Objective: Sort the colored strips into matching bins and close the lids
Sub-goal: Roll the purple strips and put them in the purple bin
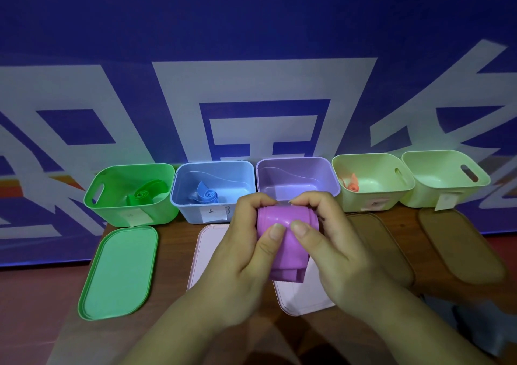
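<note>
The purple stretchy rubber strip (284, 224), partly rolled, was held over the middle of the brown wooden bench (173, 252), just in front of the open lilac plastic bin (296, 173) at the far edge. The left hand (246, 252) and the right hand (341, 252) both gripped the roll, thumbs pressed on its near face and fingers curled over its top. A loose tail hung toward the pale pink plastic lid (305, 300) beneath. Doing this step well probably meant winding the tail in tight and even so the roll would not spring open, then lowering it well inside the lilac bin rather than dropping it on the rim. The green strip (142, 194), blue strip (208, 195) and orange strip (353, 184) already lay sorted to either side.
</note>
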`<action>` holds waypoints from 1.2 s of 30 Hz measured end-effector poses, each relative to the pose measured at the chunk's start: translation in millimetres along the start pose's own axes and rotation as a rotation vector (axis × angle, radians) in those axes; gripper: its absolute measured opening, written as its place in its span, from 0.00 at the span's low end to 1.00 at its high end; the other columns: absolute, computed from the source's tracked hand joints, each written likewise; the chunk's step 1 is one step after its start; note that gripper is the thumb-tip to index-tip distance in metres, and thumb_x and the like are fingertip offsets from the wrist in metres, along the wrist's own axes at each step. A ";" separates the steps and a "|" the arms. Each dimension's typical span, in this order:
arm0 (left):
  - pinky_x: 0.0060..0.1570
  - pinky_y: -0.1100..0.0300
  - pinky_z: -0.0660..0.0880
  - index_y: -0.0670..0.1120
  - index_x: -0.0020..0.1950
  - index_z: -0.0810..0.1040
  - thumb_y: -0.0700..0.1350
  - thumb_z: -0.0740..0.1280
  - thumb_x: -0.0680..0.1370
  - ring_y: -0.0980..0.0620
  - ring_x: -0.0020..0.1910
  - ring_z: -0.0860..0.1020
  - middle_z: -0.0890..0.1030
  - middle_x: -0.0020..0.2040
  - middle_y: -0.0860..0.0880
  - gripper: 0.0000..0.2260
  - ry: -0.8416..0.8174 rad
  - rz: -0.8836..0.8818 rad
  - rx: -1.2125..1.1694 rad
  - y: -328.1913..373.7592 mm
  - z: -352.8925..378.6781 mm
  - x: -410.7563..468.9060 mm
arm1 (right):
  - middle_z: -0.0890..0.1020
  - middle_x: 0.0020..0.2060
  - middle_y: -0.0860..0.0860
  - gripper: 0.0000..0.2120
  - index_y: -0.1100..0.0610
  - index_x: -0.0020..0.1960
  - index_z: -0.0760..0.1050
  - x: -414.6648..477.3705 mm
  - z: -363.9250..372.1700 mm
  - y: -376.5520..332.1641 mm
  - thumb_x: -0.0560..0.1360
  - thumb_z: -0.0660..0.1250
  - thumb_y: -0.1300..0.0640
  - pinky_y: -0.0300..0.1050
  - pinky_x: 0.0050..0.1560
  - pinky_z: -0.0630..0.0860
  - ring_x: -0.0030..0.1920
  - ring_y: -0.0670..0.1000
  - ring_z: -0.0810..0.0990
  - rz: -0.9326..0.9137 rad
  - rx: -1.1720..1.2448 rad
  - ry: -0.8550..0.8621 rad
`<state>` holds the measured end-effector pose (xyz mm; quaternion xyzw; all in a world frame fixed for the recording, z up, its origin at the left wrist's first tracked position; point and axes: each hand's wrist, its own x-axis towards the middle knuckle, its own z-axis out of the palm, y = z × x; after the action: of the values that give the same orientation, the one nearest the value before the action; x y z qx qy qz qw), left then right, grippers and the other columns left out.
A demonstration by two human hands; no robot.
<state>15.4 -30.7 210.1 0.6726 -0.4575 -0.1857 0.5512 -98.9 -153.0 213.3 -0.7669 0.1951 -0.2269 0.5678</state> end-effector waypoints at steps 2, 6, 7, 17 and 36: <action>0.45 0.67 0.72 0.58 0.60 0.67 0.59 0.57 0.80 0.54 0.48 0.77 0.76 0.50 0.58 0.11 0.005 -0.013 -0.024 -0.5 0.0 0.1 | 0.79 0.52 0.47 0.17 0.43 0.59 0.73 -0.1 -2.0 2.2 0.73 0.65 0.40 0.58 0.50 0.80 0.50 0.53 0.80 0.000 0.037 -0.015; 0.46 0.60 0.75 0.56 0.60 0.69 0.60 0.58 0.78 0.54 0.47 0.77 0.77 0.50 0.56 0.14 0.004 -0.052 -0.106 -0.8 0.8 0.7 | 0.79 0.55 0.49 0.17 0.43 0.61 0.74 0.3 -4.5 5.9 0.73 0.68 0.44 0.60 0.54 0.79 0.54 0.54 0.80 -0.026 0.071 -0.018; 0.45 0.60 0.75 0.55 0.60 0.69 0.61 0.58 0.78 0.54 0.46 0.77 0.78 0.49 0.56 0.15 0.004 -0.055 -0.118 -0.4 1.0 1.1 | 0.79 0.56 0.48 0.17 0.43 0.61 0.74 0.3 -5.1 5.9 0.73 0.69 0.44 0.60 0.55 0.79 0.55 0.54 0.80 -0.035 0.067 -0.016; 0.49 0.61 0.77 0.57 0.62 0.70 0.57 0.63 0.76 0.56 0.50 0.79 0.79 0.53 0.56 0.16 -0.024 -0.077 -0.233 -0.3 -3.4 5.3 | 0.82 0.52 0.49 0.15 0.44 0.58 0.76 1.7 -5.4 3.7 0.72 0.70 0.46 0.55 0.52 0.81 0.52 0.52 0.82 -0.009 0.128 -0.002; 0.50 0.46 0.80 0.55 0.59 0.78 0.49 0.73 0.72 0.44 0.50 0.82 0.83 0.53 0.47 0.16 0.057 -0.108 -0.379 -11.2 -5.4 7.9 | 0.83 0.53 0.51 0.16 0.45 0.59 0.76 2.5 -13.6 -6.9 0.73 0.69 0.55 0.39 0.45 0.80 0.51 0.51 0.84 0.035 0.218 -0.017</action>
<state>28.1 -34.4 203.7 0.5855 -0.3616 -0.2787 0.6699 -104.3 -163.2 223.7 -0.6988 0.1778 -0.2306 0.6534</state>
